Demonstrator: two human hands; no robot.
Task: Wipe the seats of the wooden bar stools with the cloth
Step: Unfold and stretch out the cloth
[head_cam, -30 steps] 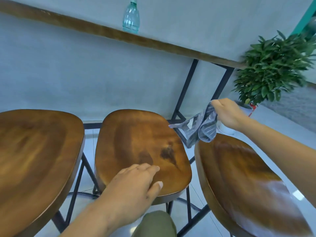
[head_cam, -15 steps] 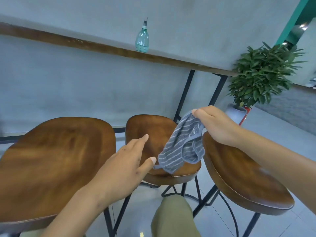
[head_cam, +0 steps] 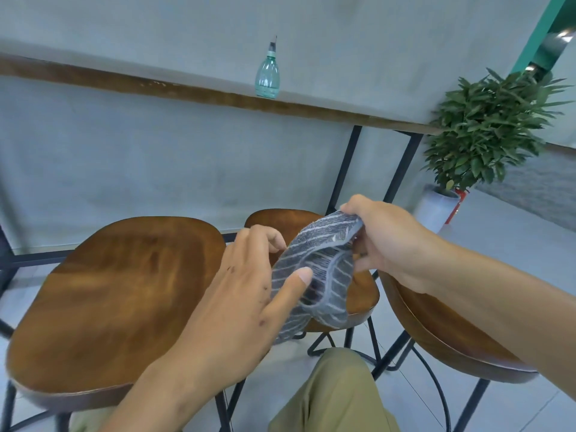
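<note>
Both hands have come together since half a second ago: the left hand [head_cam: 240, 294], which then hovered with spread fingers clear of the cloth, now meets it. Nearest the camera, a knee in olive trousers [head_cam: 336, 391] shows at the bottom edge. Just above it, the left hand's thumb lies on the front of the grey striped cloth [head_cam: 314, 275] while its fingers reach behind the fabric, pinching its lower part. The right hand [head_cam: 389, 244] grips the cloth's upper edge, fingers curled over the top and thumb below. So the cloth hangs in the air between the two hands, in front of the middle stool's seat [head_cam: 363, 291] and not touching any seat. To the left, the left stool's seat [head_cam: 118, 294] is broad, brown and glossy; to the right, the right stool's seat [head_cam: 442, 338] passes under the right forearm. All three stand on black metal legs. Farther back, a wooden counter [head_cam: 187, 88] on black supports runs along the grey wall, with a green bottle [head_cam: 267, 77] standing on it. A potted plant [head_cam: 486, 126] stands at the far right.
</note>
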